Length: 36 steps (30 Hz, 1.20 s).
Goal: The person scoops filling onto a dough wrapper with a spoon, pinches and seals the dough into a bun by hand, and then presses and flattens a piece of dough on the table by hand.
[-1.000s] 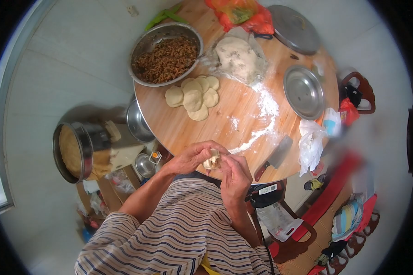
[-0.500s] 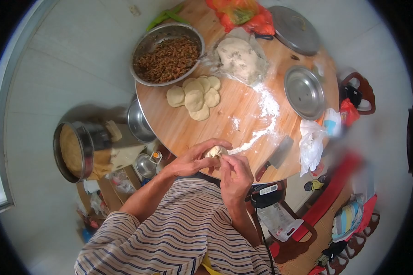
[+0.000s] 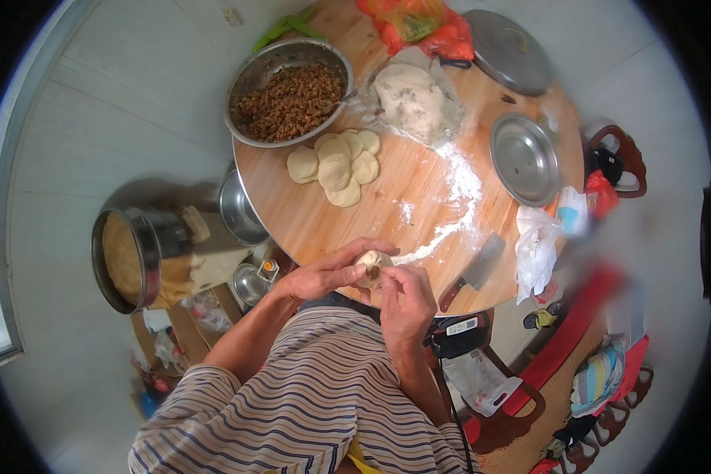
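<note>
A partly closed stuffed bun [image 3: 373,259] is held above the near edge of the table, brown filling showing in its opening. My left hand [image 3: 329,276] cups it from the left, fingers curled round the far side and thumb at the opening. On the other side, my right hand [image 3: 408,304] pinches the dough rim between thumb and fingertips. Beyond my hands lies a pile of flat dough wrappers [image 3: 334,170]. Behind them stands a metal bowl [image 3: 231,118] of brown minced filling [image 3: 288,103].
A lump of dough [image 3: 409,99] rests on plastic, with scattered flour [image 3: 462,189] beside it. On the right are an empty metal basin [image 3: 523,158], a cleaver [image 3: 482,265] and a white plastic bag [image 3: 535,257]. A round lid [image 3: 509,51] lies at the back.
The bun has turned a little in my hands, and its filled opening now shows more clearly. My left thumb and right fingers have shifted slightly at the rim.
</note>
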### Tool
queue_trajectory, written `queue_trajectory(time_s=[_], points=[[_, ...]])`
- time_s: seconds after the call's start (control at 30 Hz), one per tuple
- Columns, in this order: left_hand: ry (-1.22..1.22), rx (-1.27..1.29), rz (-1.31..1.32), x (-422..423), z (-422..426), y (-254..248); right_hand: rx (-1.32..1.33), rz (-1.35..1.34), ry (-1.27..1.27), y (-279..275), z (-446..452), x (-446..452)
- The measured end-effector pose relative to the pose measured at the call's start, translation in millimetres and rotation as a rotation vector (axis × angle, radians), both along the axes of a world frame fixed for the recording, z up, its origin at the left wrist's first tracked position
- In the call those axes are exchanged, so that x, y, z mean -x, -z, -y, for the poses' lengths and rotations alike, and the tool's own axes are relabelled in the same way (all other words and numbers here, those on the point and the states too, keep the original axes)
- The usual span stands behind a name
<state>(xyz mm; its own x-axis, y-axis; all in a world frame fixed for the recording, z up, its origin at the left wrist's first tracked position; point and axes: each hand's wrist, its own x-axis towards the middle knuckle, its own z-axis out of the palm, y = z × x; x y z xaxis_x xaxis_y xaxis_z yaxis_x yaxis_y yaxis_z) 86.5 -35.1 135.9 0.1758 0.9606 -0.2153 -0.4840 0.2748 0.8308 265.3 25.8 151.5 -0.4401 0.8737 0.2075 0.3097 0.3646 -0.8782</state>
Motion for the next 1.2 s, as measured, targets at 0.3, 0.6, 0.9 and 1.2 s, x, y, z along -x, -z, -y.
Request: queue_trajectory(time_s=[0.3,0.6,0.9,1.2], points=[[0.080,0.112,-0.107,7.7,-0.9,-7.8,-0.048,0.051,-0.058,-1.9,2.0,1.5],[0.193,0.058,-0.149,16.0,-1.3,-8.8,-0.192,0.096,-0.054,2.6,4.1,-0.9],[0.154,0.050,0.084,19.7,3.5,7.6,-0.192,0.085,0.017,-0.6,2.1,-2.1],[0.053,0.051,0.007,13.3,4.7,8.1,-0.236,0.115,-0.016,-7.7,0.3,-1.3]])
